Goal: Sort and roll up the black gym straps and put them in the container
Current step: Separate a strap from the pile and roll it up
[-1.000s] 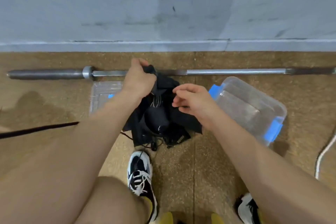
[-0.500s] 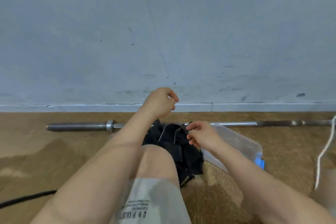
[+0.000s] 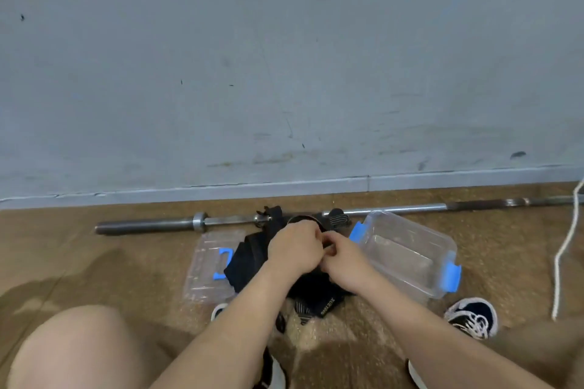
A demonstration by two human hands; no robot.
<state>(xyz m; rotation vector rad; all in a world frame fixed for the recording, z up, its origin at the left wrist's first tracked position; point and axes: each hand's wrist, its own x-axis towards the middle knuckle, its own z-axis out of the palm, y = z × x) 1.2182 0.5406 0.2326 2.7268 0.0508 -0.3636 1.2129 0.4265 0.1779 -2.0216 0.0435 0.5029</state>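
Observation:
A heap of black gym straps [image 3: 249,262] lies on the cork floor between a flat clear lid [image 3: 208,262] with a blue clip and a clear plastic container [image 3: 407,249] with blue clips, which is tilted on its side. My left hand [image 3: 294,249] and my right hand [image 3: 343,259] meet above the heap, fingers curled, both gripping a black strap. What the fingers pinch is mostly hidden. A rolled strap end [image 3: 303,218] shows just beyond my left knuckles. More strap pieces [image 3: 338,217] lie against the barbell.
A steel barbell [image 3: 151,226] lies along the foot of the grey wall. A white cord [image 3: 565,249] hangs at the right edge. My black-and-white shoes [image 3: 474,319] and my bare left knee [image 3: 72,350] are at the bottom.
My left hand came down from in front of the wall and joined my right hand over the straps. The camera tilted down, so the lid and the whole container show again.

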